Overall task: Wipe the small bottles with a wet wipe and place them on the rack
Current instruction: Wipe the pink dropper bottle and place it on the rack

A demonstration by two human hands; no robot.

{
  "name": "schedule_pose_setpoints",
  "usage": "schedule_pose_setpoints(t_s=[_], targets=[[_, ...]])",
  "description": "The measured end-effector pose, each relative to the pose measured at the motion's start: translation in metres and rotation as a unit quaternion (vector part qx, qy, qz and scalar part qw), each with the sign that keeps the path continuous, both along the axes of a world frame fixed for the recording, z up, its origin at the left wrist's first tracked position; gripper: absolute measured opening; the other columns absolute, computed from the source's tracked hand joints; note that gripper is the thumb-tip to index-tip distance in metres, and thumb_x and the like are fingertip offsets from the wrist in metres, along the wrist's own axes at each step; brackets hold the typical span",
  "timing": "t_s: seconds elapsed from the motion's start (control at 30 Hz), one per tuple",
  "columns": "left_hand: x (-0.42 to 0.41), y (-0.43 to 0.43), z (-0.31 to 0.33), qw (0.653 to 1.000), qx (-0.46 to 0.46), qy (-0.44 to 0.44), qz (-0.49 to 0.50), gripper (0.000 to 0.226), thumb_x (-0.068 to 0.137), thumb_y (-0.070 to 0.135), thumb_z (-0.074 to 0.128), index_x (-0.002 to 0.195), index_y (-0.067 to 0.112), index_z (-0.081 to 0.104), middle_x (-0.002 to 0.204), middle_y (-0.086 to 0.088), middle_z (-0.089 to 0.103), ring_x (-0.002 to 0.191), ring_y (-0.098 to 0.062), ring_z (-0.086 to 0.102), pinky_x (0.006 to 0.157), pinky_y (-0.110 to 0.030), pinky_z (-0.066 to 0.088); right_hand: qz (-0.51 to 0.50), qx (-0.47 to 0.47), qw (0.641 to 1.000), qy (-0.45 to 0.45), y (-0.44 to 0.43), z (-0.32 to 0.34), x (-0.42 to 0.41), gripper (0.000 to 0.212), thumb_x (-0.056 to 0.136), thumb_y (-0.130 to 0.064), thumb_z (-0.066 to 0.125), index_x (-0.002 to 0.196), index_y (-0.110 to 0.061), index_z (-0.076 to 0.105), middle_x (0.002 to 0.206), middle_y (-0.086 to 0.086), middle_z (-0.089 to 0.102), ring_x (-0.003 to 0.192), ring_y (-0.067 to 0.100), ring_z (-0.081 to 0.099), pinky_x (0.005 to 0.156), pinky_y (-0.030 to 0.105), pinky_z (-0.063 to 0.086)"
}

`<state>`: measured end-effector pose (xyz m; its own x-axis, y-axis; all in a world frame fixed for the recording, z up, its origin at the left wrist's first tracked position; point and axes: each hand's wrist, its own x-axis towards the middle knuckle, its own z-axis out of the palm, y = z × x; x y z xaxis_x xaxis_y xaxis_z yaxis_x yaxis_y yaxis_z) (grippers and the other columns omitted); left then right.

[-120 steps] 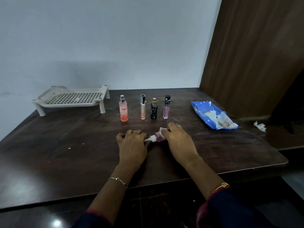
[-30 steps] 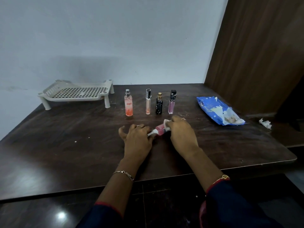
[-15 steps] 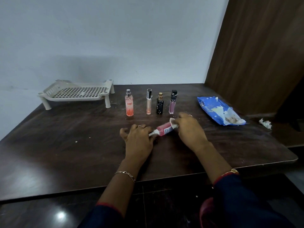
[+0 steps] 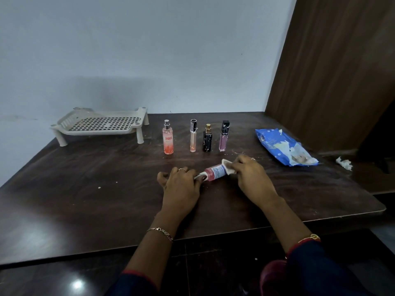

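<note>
Head view: pink, white-capped bottle [image 4: 214, 172]

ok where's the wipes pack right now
In the head view the blue wipes pack lies flat on the right side of the table, beyond the right hand, between the purple bottle and a crumpled tissue.

Table [image 4: 85, 199]: dark wood, glossy, pale specks on top.
Rack [image 4: 100, 124]: far-left corner, on legs, near wall.
Bottles: 4, upright, one row mid-back, apart; L to R orange spray [image 4: 168, 138], clear tube [image 4: 193, 136], black btl [image 4: 207, 139], purple tube [image 4: 223, 136].
Wipes pack [image 4: 280, 146]: blue, flat, far R, torn open.
Scrap [image 4: 344, 163]: white, crumpled, on lower ledge beside R edge.
</note>
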<state>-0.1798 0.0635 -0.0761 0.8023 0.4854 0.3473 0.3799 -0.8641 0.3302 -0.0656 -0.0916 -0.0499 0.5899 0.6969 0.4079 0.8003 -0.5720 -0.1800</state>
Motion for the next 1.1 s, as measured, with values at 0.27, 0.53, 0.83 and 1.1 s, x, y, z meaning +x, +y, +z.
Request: schedule_pose_setpoints(t_s=[0.27, 0.53, 0.83, 1.1], targets=[[0.0, 0.001, 0.002, 1.0, -0.016, 0.007, 0.002, 0.035, 0.096, 0.042, 0.036, 0.09, 0.022, 0.064, 0.098, 0.004, 0.061, 0.103, -0.018, 0.05, 0.098, -0.046, 0.027, 0.043, 0.024, 0.999, -0.018, 0.023, -0.007, -0.035, 0.03, 0.085, -0.002, 0.054, 0.112, -0.01, 0.064, 0.098, 0.009, 0.054, 0.09, 0.029, 0.055, 0.073, 0.039, 0.05], [0.001, 0.002, 0.0, 1.0, -0.01, 0.011, 0.001, 0.036, 0.096, 0.043, 0.035, 0.092, 0.023, 0.065, 0.097, 0.007, 0.061, 0.102, -0.016, 0.049, 0.097, -0.046, 0.023, -0.037, 0.046, 0.998, -0.001, 0.011, -0.006, -0.023, 0.026, 0.089, -0.006, 0.051, 0.111, -0.011, 0.065, 0.092, 0.01, 0.053, 0.08, 0.03, 0.056, 0.068, 0.036, 0.044], [0.003, 0.004, -0.002, 0.998, -0.063, -0.016, 0.002, 0.042, 0.097, 0.046, 0.031, 0.076, 0.024, 0.06, 0.089, 0.008, 0.062, 0.099, -0.015, 0.052, 0.097, -0.046, 0.018, -0.056, 0.036, 0.998, 0.014, 0.024, 0.009, -0.041, 0.03, 0.082, 0.001, 0.047, 0.101, -0.011, 0.066, 0.103, 0.008, 0.051, 0.092, 0.027, 0.053, 0.075, 0.038, 0.048], [0.002, 0.009, 0.003, 0.99, -0.131, -0.042, -0.019, 0.018, 0.096, 0.039, 0.037, 0.1, 0.036, 0.054, 0.09, 0.01, 0.064, 0.1, -0.013, 0.054, 0.092, -0.042, 0.015, -0.038, 0.03, 0.999, 0.017, 0.015, 0.001, -0.037, 0.034, 0.083, 0.001, 0.053, 0.111, -0.015, 0.064, 0.098, 0.005, 0.051, 0.086, 0.025, 0.055, 0.074, 0.033, 0.044]])
